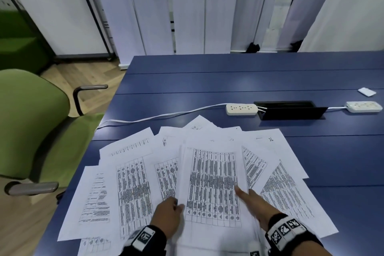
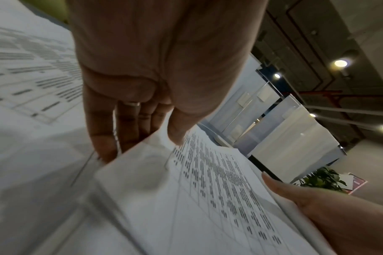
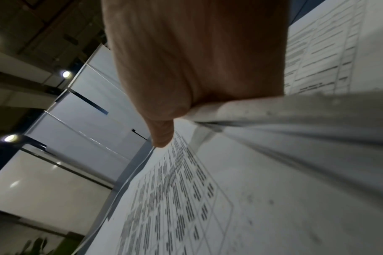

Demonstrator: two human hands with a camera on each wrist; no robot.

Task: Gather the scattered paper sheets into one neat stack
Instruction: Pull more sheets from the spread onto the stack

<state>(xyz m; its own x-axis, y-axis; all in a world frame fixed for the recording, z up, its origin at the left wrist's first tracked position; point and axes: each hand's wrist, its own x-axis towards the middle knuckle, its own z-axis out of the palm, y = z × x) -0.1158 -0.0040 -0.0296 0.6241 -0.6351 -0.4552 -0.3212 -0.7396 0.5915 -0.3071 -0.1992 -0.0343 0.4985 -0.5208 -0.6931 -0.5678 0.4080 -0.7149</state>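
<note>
Printed sheets lie fanned over the near part of the blue table (image 1: 228, 81). A gathered paper stack (image 1: 212, 183) sits in the middle, on top of the spread. My left hand (image 1: 178, 207) pinches the stack's left edge, thumb on top and fingers underneath; the left wrist view shows that hand (image 2: 140, 146) on the stack (image 2: 208, 198). My right hand (image 1: 246, 193) holds the right edge. Its thumb (image 3: 162, 136) lies on the top sheet and its other fingers are hidden under the paper. Loose sheets stay spread to the left (image 1: 128, 183) and right (image 1: 286, 189).
A white power strip (image 1: 241, 109) with a cable (image 1: 166, 115) running left lies beyond the papers, beside a black cable box (image 1: 291, 110). A second strip (image 1: 363, 106) and a small white object (image 1: 366, 91) sit far right. A green chair (image 1: 37, 131) stands left of the table.
</note>
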